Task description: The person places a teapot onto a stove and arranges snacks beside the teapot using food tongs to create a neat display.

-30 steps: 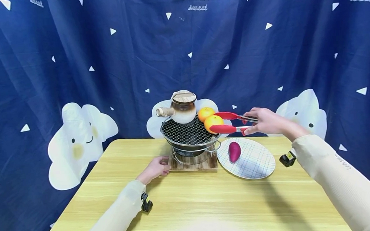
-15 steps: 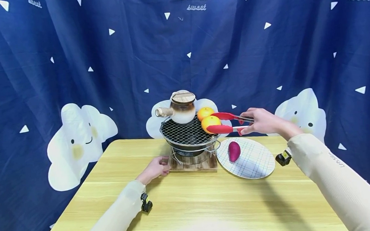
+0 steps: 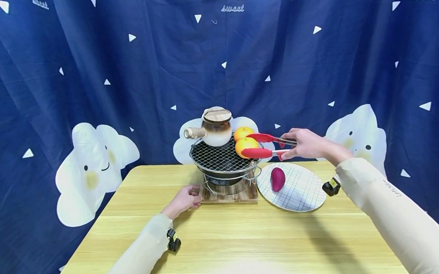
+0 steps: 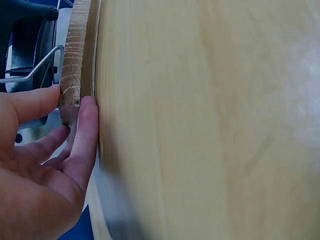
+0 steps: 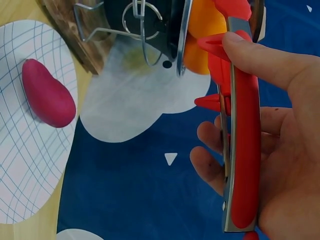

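1. At the right edge of the grill grate, tongs grasped by the right grip straddle the front orange.
2. Left grip pinches the wooden board by its edge.
3. Worktop stretches before it.

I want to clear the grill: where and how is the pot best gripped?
Likely round the pot's handle, coming in from the person's left: it juts out that way above the grill's rim, its end free. The left hand looks nearer, though it pinches the board.
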`<state>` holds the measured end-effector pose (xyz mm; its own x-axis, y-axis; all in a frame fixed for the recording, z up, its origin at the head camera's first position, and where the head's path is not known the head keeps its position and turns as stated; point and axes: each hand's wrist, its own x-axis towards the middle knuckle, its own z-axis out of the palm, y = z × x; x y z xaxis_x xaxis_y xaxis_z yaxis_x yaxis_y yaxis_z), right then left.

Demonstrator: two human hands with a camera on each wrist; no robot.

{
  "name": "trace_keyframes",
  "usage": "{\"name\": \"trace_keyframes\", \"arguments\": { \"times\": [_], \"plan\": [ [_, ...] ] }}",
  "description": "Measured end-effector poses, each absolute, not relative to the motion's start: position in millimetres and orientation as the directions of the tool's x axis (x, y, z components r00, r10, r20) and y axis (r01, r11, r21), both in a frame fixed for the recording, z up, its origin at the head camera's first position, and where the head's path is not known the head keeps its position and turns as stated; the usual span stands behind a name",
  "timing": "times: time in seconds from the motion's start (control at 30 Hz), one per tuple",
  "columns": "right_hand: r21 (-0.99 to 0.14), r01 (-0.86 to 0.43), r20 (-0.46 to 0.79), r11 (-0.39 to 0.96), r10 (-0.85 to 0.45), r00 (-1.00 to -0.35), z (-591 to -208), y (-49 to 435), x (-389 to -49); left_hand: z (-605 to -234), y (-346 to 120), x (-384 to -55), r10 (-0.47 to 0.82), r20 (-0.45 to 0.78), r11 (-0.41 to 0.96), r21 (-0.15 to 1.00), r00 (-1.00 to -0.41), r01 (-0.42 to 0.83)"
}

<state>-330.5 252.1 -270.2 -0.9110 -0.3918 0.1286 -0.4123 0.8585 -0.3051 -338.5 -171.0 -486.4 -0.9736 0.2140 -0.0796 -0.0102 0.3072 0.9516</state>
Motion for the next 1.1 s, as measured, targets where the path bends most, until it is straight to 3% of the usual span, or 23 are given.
{"name": "trace_keyframes", "arguments": {
  "times": [1.1],
  "plan": [
    [-0.328, -0.4, 0.168, 0.856, -0.364, -0.916, -268.8, 275.6, -309.2, -483.9, -167.6, -336.3, 0.198, -0.069, 0.327, 0.945, -0.978, 0.0]
  ]
}}
